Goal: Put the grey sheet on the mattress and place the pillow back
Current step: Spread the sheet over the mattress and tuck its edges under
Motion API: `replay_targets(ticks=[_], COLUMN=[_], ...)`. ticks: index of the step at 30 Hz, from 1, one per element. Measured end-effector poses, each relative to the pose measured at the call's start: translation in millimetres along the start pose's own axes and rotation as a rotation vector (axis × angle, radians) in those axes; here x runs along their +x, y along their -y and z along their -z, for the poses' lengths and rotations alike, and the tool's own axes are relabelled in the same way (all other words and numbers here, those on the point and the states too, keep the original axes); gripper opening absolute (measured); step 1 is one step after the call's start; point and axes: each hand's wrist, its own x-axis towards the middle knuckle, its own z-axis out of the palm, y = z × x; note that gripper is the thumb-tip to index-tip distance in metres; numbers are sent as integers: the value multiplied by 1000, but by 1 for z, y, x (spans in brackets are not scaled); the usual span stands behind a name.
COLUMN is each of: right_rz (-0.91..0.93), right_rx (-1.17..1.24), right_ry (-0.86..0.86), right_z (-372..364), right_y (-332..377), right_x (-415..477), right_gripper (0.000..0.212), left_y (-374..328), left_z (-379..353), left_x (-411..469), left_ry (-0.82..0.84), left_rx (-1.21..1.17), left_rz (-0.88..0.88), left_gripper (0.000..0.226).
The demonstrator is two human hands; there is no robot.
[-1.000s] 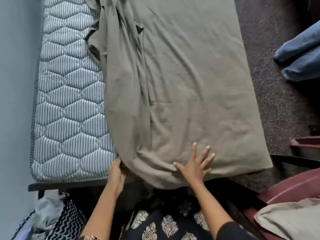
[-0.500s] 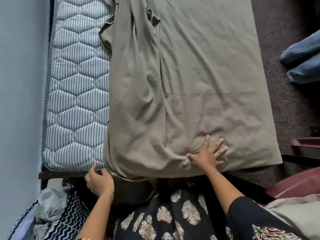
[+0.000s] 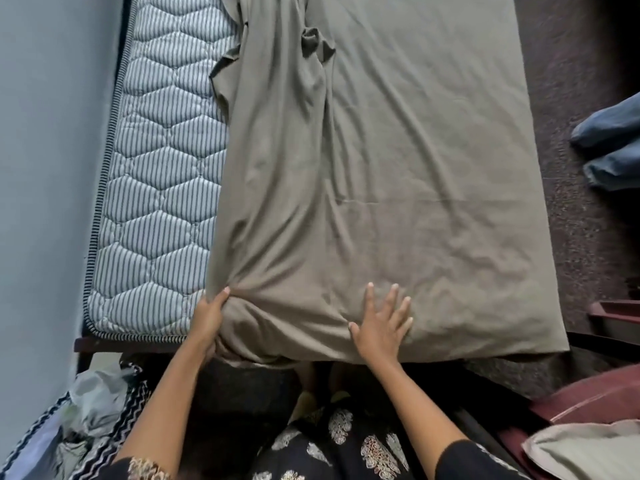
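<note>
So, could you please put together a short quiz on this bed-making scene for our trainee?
1. True or false: the grey sheet covers the whole mattress.
2. The right hand is: A) pressed flat on the sheet, B) curled in a fist, C) gripping the mattress.
3. Fill the blank: the left hand grips the bunched edge of the ____.
Key: 1 false, a striped strip is bare on the left; 2 A; 3 sheet.
</note>
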Motion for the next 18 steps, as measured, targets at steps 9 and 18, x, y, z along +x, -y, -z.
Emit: replay_targets(ticks=[9, 18], right_rz=[-39, -76], right_rx=[-99, -162], right_ry=[-20, -17], right_z=[-3, -7], right_y=[12, 13], right_x=[3, 5], right_gripper=[85, 85], left_y=[17, 62], left_z=[59, 103], left_x=[-38, -32], left_ry=[145, -778], left_rx=[-887, 113], left_rz=[153, -86], left_gripper=[75, 26])
